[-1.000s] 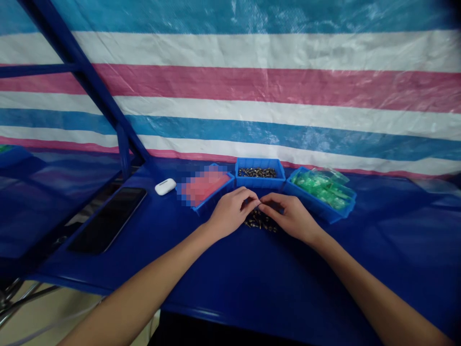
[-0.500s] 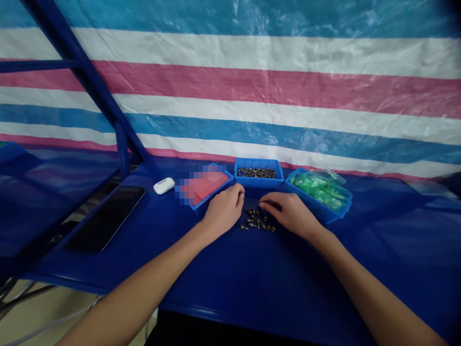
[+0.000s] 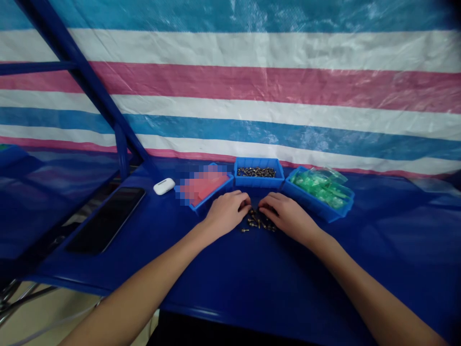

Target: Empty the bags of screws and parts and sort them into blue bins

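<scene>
A small pile of dark metal screws lies loose on the blue table. My left hand rests palm down at the pile's left edge, its bent fingertips touching the screws. From the right, my right hand reaches in with its fingertips at the top of the pile. The fingertips of the two hands are almost touching. Whether either hand pinches a screw is too small to tell.
Three blue bins stand behind the pile: one with red contents, one with screws, one with green bags. A white earbud case and a black phone lie left. A blue frame post and striped tarp stand behind.
My hands were pinched together over the pile, drew apart and bared the screws, and have now closed in on the pile again.
</scene>
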### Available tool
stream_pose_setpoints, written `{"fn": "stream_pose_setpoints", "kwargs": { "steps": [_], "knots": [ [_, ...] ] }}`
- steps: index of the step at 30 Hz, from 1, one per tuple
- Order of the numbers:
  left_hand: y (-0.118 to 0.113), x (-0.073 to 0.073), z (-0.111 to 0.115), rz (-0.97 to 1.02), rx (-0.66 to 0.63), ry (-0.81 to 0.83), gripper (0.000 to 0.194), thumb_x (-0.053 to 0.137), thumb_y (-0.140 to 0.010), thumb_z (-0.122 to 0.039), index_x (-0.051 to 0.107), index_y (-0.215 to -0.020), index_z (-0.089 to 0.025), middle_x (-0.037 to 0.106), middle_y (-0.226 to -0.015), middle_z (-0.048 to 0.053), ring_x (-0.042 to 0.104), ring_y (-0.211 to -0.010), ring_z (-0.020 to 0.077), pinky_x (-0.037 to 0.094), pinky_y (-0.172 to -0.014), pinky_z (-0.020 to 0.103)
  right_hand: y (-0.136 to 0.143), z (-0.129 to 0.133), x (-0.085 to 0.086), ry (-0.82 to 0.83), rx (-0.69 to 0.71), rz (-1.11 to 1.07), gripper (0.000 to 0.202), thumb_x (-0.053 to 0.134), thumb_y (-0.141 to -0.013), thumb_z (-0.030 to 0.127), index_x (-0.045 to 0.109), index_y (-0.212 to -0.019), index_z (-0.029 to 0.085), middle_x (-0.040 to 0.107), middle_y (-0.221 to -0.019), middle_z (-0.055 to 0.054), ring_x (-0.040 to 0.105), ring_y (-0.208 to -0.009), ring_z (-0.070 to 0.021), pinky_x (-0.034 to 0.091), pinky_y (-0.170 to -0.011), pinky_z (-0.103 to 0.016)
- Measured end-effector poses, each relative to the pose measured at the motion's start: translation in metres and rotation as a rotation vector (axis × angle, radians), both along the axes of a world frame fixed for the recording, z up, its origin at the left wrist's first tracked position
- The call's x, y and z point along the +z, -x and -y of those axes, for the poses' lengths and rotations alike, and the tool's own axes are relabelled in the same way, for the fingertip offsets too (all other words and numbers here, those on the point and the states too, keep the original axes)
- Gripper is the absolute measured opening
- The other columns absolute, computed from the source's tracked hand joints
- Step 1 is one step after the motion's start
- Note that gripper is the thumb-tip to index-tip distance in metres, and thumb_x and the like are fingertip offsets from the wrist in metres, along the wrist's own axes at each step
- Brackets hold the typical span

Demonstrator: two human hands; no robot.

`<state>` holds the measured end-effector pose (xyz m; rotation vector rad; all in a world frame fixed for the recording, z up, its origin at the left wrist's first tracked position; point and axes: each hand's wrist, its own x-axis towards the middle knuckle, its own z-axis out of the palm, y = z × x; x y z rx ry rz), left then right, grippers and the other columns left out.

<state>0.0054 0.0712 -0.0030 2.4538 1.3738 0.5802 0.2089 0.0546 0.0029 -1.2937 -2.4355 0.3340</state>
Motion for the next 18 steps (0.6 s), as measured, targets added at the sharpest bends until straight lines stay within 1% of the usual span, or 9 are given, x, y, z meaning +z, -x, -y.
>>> {"fn": "stream_pose_setpoints", "kwargs": {
  "steps": [4,6,9,12,15,18],
  "knots": [
    [-0.0004,0.0012,-0.0009,0.050,-0.060,0.055,0.007,0.063,-0.084,-0.030,0.066,-0.089,-0.025,0.065,-0.083,-0.003,0.060,-0.073,0.0151,0.041,-0.064,0.027,-0.0012,-0.0004,-0.0001,-0.013,-0.014,0.012,0.012,0.050,-0.095,0.019,0.061,-0.095,0.018,0.064,-0.094,-0.007,0.059,-0.090,-0.0221,0.046,-0.083,-0.035],
    [-0.0005,0.0018,-0.0011,0.075,-0.079,0.081,0.010,0.064,-0.083,-0.030,0.067,-0.092,-0.026,0.066,-0.082,-0.003,0.061,-0.074,0.0152,0.041,-0.065,0.027,-0.0022,-0.0007,0.0008,0.012,-0.035,-0.052,0.011,0.049,-0.095,0.019,0.060,-0.095,0.019,0.065,-0.093,-0.005,0.060,-0.087,-0.0207,0.046,-0.079,-0.033],
    [-0.0012,0.0021,-0.0014,0.141,-0.044,0.108,0.014,0.060,-0.087,-0.030,0.066,-0.099,-0.025,0.067,-0.082,-0.002,0.060,-0.071,0.0146,0.042,-0.063,0.026,-0.0029,-0.0012,0.0021,0.072,-0.058,-0.216,0.011,0.050,-0.094,0.019,0.060,-0.096,0.021,0.067,-0.090,-0.001,0.062,-0.080,-0.0163,0.046,-0.072,-0.028],
    [-0.0027,0.0024,-0.0015,0.214,-0.013,0.078,0.016,0.055,-0.091,-0.028,0.066,-0.101,-0.023,0.067,-0.085,0.000,0.059,-0.070,0.0136,0.043,-0.064,0.026,-0.0016,-0.0009,0.0022,0.085,-0.047,-0.317,0.013,0.052,-0.091,0.018,0.062,-0.097,0.023,0.068,-0.092,0.000,0.063,-0.079,-0.0149,0.047,-0.071,-0.027],
    [-0.0047,0.0033,-0.0004,0.242,-0.045,0.036,0.016,0.056,-0.091,-0.028,0.067,-0.100,-0.022,0.065,-0.089,0.001,0.058,-0.072,0.0135,0.044,-0.067,0.027,0.0007,0.0005,0.0011,0.088,-0.035,-0.352,0.017,0.054,-0.088,0.016,0.062,-0.101,0.022,0.068,-0.094,-0.002,0.064,-0.081,-0.0160,0.050,-0.073,-0.029],
    [-0.0065,0.0034,0.0011,0.246,-0.080,0.041,0.014,0.057,-0.091,-0.027,0.069,-0.097,-0.022,0.064,-0.091,0.001,0.058,-0.074,0.0134,0.045,-0.067,0.026,0.0026,0.0019,0.0004,0.085,-0.041,-0.374,0.021,0.056,-0.085,0.016,0.060,-0.104,0.022,0.068,-0.095,-0.003,0.064,-0.082,-0.0167,0.052,-0.075,-0.031]
  ]
}}
